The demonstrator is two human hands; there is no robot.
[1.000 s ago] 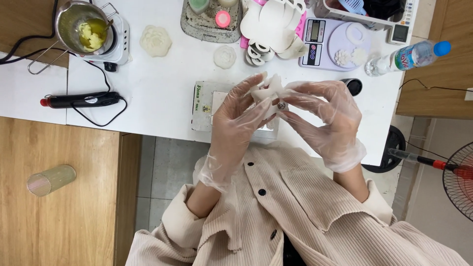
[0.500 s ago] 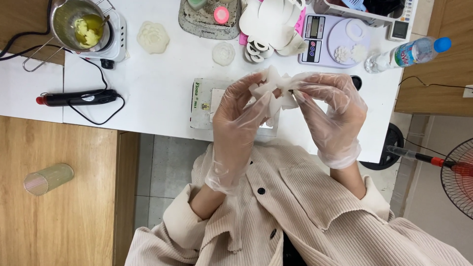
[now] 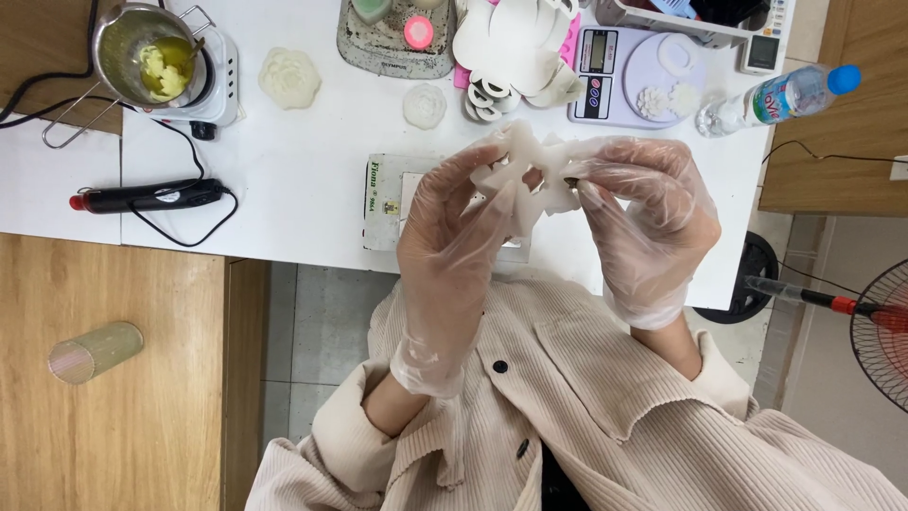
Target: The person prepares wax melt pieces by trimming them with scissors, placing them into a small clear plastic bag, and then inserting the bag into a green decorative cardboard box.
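Both of my hands wear thin clear gloves and hold a white flower-shaped silicone mould [image 3: 526,170] between them, above the near edge of the white table [image 3: 303,189]. My left hand [image 3: 452,248] grips the mould's left side with fingers curled under it. My right hand [image 3: 643,213] pinches its right side, and the petals are spread apart. Under the hands lies a flat box with a green end [image 3: 382,201].
A metal pot of yellow wax [image 3: 151,59] sits on a small white heater at far left, with a black and red heat tool [image 3: 156,196] beside it. White flower casts [image 3: 289,78], more moulds, a digital scale [image 3: 632,74] and a water bottle [image 3: 777,97] line the back. A fan [image 3: 880,331] stands right.
My hands have pulled the mould wider apart and lifted it slightly away from my chest. The petals are now more spread than a second ago.
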